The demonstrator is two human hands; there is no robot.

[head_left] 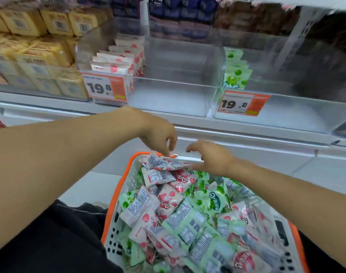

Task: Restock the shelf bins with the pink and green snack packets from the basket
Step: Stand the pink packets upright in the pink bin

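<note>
Two clear bins on the shelf are only partly filled: the pink bin (144,62) holds a short row of pink packets (117,62) along its left side, with the right side bare, and the green bin (282,71) has a few green packets (236,71) at its left wall and bare room beyond. Left of both sit stacked yellow boxes (34,46). Below, the left hand (158,133) pinches the top edge of a flat bunch of packets (180,160) at the far rim of the basket (113,203), and the right hand (211,158) curls round the bunch's other end. The basket is still heaped with mixed pink and green packets, so I judge most of the restocking is left. Each bin's front lip and price tag (105,87) stand between hands and bins; open space lies above them.
</note>
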